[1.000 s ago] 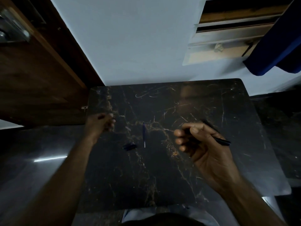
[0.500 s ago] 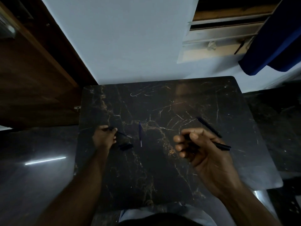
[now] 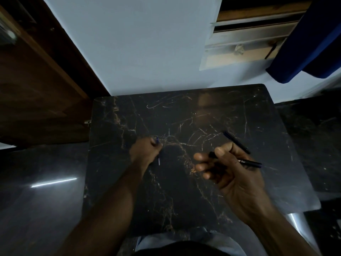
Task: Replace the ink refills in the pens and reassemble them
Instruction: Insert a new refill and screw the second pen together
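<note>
My right hand (image 3: 230, 172) grips a black gel pen barrel (image 3: 249, 162) that sticks out to the right between thumb and fingers. A second black pen (image 3: 236, 142) lies on the dark marble table (image 3: 184, 191) just beyond that hand. My left hand (image 3: 145, 150) rests on the table left of centre, fingers closed over a thin blue ink refill (image 3: 158, 159). The refill's pale tip shows below the knuckles and a bit of blue shows above them. The small dark pen part seen earlier is hidden under this hand.
The table's far edge meets a pale wall (image 3: 147, 52). A dark wooden door (image 3: 36, 80) stands at the left, a blue curtain (image 3: 310, 43) hangs at the upper right. Glossy dark floor (image 3: 46, 191) surrounds the table.
My left hand came from the table's left edge to the centre and closed over the blue refill. The right hand stayed put with its pen.
</note>
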### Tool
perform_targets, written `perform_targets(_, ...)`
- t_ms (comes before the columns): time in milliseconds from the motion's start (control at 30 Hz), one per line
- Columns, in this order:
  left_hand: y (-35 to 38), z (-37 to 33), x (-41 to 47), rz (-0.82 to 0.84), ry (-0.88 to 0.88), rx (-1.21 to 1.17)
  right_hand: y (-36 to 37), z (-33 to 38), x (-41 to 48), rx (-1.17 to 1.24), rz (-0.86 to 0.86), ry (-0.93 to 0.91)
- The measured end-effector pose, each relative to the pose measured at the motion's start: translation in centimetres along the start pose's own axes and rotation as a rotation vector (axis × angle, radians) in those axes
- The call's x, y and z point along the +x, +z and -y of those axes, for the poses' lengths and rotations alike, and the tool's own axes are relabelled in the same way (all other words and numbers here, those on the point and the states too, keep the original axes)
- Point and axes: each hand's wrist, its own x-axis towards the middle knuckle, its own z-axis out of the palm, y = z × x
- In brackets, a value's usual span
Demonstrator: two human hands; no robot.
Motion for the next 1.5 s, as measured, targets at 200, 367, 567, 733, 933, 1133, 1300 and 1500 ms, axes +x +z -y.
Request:
perform_targets(200, 0.3, -2.6, 0.9, 0.117, -0.039, 0.213, -0.3, 1.1, -0.3, -0.036, 0.016, -0.037)
perform_targets(367, 0.3, -3.2, 0.7, 0.094, -0.077, 0.151, -0.8, 1.3, -1.0, -0.042, -0.030, -0.018)
perform_targets(567, -1.2, -1.1, 1.3, -0.079, -0.176, -0.160, -1.6, 1.6, -1.2, -0.045, -0.038, -0.018)
perform_targets(733, -3.6, 1.4, 2.9, 0.046, -0.258, 0.016, -1.5, 1.6, -1.0, -0.043, -0.034, 0.002)
perform_targets(933, -2.7, 0.7, 2.6, 0.199, -0.250, 0.027, -0.7, 1.4, -0.6, -0.044, 0.010, 0.011)
perform_targets(1133, -2.4, -0.2, 3.1, 0.197, -0.239, 0.045, -1.1, 1.8, -0.7, -0.048, -0.027, -0.004)
perform_targets(1300, -0.6, -6.3, 3.3, 0.156, -0.026, 0.054, -2.0, 1.5, -1.3, -0.050, -0.083, -0.002)
perform_targets(1500, 3.5, -15.4, 3.3, 0.188, 0.102, 0.111, -3.5, 2.6, -1.5, -0.068, -0.114, -0.004)
